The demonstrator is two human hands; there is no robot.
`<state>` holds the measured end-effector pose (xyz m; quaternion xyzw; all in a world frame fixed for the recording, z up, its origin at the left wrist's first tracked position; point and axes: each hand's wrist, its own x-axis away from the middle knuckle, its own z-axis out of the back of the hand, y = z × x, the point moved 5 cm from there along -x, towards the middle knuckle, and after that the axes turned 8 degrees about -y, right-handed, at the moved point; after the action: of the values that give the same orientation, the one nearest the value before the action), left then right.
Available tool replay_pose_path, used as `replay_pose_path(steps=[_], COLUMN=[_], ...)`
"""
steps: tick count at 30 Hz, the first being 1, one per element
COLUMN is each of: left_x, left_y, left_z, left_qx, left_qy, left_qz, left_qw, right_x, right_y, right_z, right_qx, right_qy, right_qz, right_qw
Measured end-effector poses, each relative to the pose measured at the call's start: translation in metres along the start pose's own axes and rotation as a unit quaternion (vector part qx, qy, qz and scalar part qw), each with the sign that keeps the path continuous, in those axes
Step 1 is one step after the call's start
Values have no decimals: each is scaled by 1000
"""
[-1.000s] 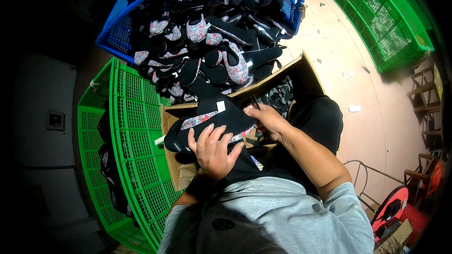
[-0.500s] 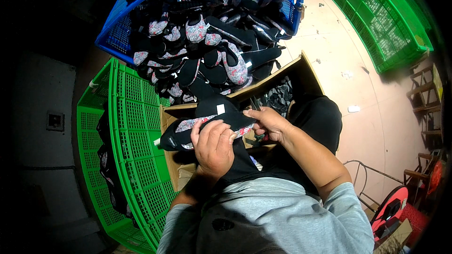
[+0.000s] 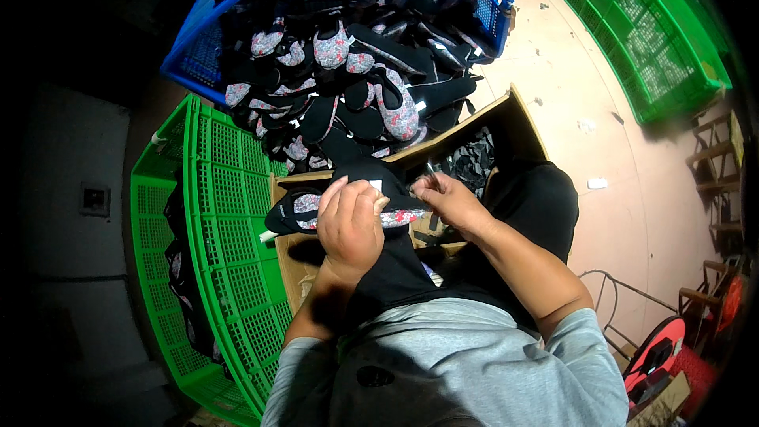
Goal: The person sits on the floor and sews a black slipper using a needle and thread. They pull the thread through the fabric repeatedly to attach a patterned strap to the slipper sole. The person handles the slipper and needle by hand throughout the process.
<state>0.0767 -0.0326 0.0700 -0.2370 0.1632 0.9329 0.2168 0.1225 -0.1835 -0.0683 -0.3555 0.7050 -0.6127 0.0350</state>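
Note:
A black slipper with grey and red floral lining (image 3: 399,217) lies across my lap, its toe end to the left. My left hand (image 3: 353,221) is closed round the slipper's middle, thumb and fingers pinching its edge. A white label (image 3: 376,186) shows just above the fingers. At the slipper's right end, the fingertips of my right hand (image 3: 447,199) are pinched together. A small pointed metal tool (image 3: 430,167) juts up from this hand; its exact kind is too small to tell.
Before me stands a cardboard box (image 3: 518,122) with dark scraps (image 3: 473,160). A blue crate (image 3: 190,55) beyond overflows with similar slippers (image 3: 395,107). Green crates stand on my left (image 3: 237,269) and at the far right (image 3: 632,39). A red round seat (image 3: 660,348) is at lower right.
My left hand has shifted slightly up and left, tilting the slipper so less of its lining shows. My right hand has drawn its fingertips upward slightly off the slipper's edge.

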Motion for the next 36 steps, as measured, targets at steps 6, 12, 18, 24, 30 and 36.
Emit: replay_pose_path(steps=[6,12,18,24,30,36], left_x=[-14,-21,-24,-26,-27,-28], left_y=[-6,-5,-5,-3,-1,1], left_z=[-7,-12,-13,-16,-19,-21], left_qx=[-3,7,8,7,4,11], left_qy=[-12,-33,-54,-69,-76,-90], left_qz=[8,18,18,16,9,2], left_qw=[1000,999,998,997,997,996], right_x=[7,15,21,28,32,34], right_y=[-15,-32,-44,-51,-55,-56], right_z=[15,22,13,7,6,4], right_qx=[180,162,162,233,305,331], right_qy=[76,55,-14,-38,-26,-37], right_qz=[129,162,174,252,251,252], right_qw=[972,972,971,939,918,909])
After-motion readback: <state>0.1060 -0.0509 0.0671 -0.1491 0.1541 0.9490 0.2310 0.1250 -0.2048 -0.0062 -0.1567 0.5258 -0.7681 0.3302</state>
